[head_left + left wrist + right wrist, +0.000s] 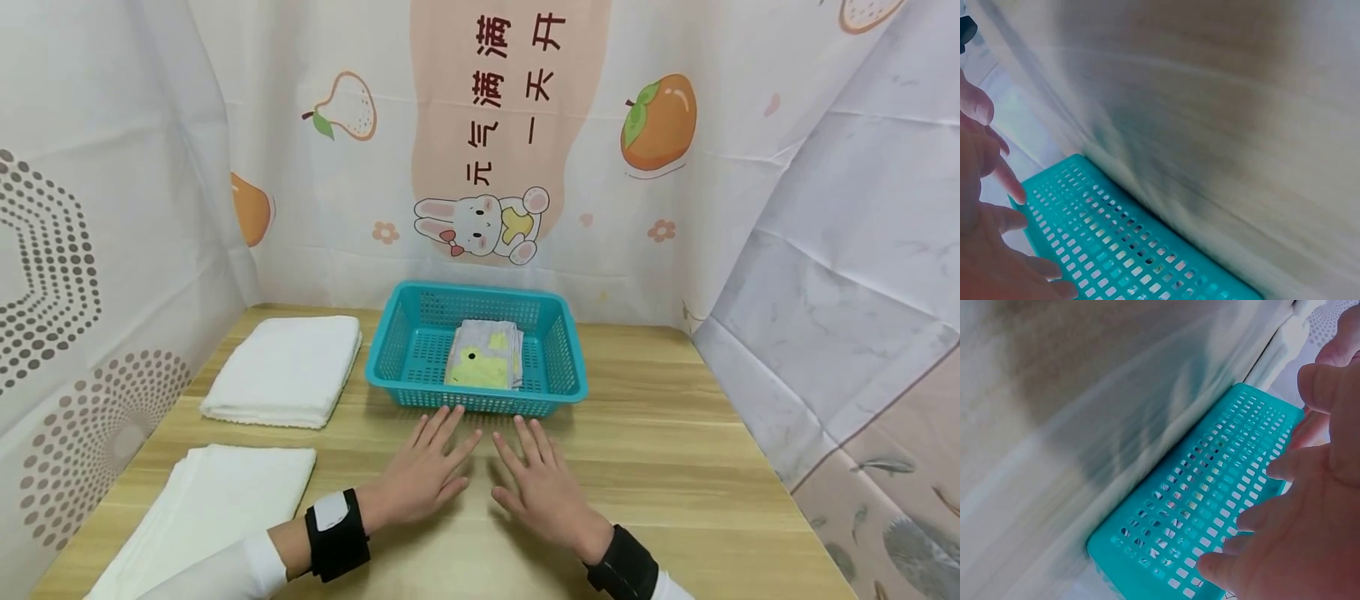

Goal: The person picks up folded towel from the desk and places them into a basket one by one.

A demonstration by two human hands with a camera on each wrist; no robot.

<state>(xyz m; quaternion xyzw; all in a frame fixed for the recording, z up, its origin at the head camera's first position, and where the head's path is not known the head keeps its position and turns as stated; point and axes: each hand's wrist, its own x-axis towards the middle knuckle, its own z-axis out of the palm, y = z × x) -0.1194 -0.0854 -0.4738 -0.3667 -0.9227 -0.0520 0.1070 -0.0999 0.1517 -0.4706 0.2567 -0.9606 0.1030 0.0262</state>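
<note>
A teal plastic basket [480, 400] with perforated walls stands at the back middle of the table. Inside it lies a folded grey cloth [483, 357] with a yellow-green pattern. My left hand [420, 471] is held palm down just in front of the basket, its fingers spread and nothing in them. Beside it, my right hand [546, 492] also has its fingers spread and holds nothing; both sets of fingertips reach toward the front wall. The wrist views show the basket's holed side [1116, 244] close by the left fingers, and likewise the basket [1197, 494] close by the right fingers.
On the left of the wooden table [660, 450] lie a thick folded white towel [288, 367] and, nearer, another folded white cloth [232, 492], which the left sleeve overlaps. Printed curtains [330, 192] hang behind the table and along both sides.
</note>
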